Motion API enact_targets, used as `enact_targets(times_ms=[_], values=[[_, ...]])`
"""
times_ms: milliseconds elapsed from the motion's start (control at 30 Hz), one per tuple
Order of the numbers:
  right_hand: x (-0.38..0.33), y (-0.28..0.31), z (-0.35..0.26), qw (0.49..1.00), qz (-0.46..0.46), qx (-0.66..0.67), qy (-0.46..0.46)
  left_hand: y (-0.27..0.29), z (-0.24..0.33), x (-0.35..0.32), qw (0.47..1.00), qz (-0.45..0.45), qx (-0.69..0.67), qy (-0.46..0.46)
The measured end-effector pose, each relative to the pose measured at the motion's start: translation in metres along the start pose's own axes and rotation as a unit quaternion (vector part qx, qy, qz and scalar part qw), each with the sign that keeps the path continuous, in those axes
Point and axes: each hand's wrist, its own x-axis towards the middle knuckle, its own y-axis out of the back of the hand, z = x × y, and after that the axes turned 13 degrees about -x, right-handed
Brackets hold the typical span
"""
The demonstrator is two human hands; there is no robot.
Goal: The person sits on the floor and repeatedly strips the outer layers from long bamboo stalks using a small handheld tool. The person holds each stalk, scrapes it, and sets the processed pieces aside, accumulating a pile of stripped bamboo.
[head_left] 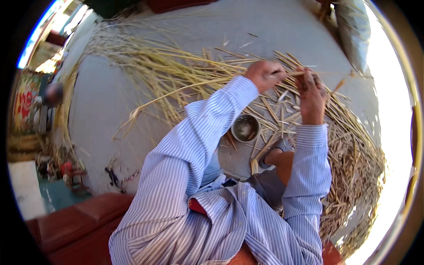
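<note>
My left hand (265, 75) is closed in a fist on a thin dry stalk (293, 73), which spans the short gap to my right hand. The fingers of my right hand (312, 95) pinch the same stalk, and a thin strand runs on past them to the right. Beneath both hands lies a spread of long yellowish stalks (176, 66), with cut and split pieces among them. Just below my left wrist a round metal bowl (245, 128) stands on the floor; something wet-looking is inside, too unclear to name.
A heap of dry leaves and husks (349, 190) lies to my right. At the upper right stands a pale sack (353, 33). A dark red seat (84, 221) is at the lower left, near a small red stool-like object (75, 174). Grey floor (106, 110) shows on the left.
</note>
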Motion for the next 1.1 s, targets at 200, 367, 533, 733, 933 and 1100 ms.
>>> enact_targets(times_ms=[200, 367, 533, 733, 933, 1100], values=[[-0.005, 0.013, -0.011, 0.996, 0.066, 0.055, 0.001, -0.020, 0.048, 0.008, 0.949, 0.028, 0.258, -0.177], [-0.014, 0.033, -0.029, 0.990, 0.128, 0.057, -0.022, -0.021, 0.074, 0.015, 0.906, 0.000, 0.335, -0.258], [-0.003, 0.152, -0.057, 0.907, 0.316, 0.264, 0.091, 0.002, 0.093, 0.006, 0.916, -0.006, 0.327, -0.233], [-0.031, 0.162, -0.071, 0.956, 0.110, 0.271, 0.002, -0.016, 0.127, -0.003, 0.924, -0.068, 0.298, -0.230], [-0.047, 0.216, -0.078, 0.945, 0.208, 0.231, 0.100, -0.021, 0.139, -0.017, 0.930, -0.112, 0.283, -0.208], [-0.064, 0.210, -0.095, 0.968, 0.198, 0.131, 0.083, 0.006, 0.150, -0.025, 0.954, -0.096, 0.255, -0.122]])
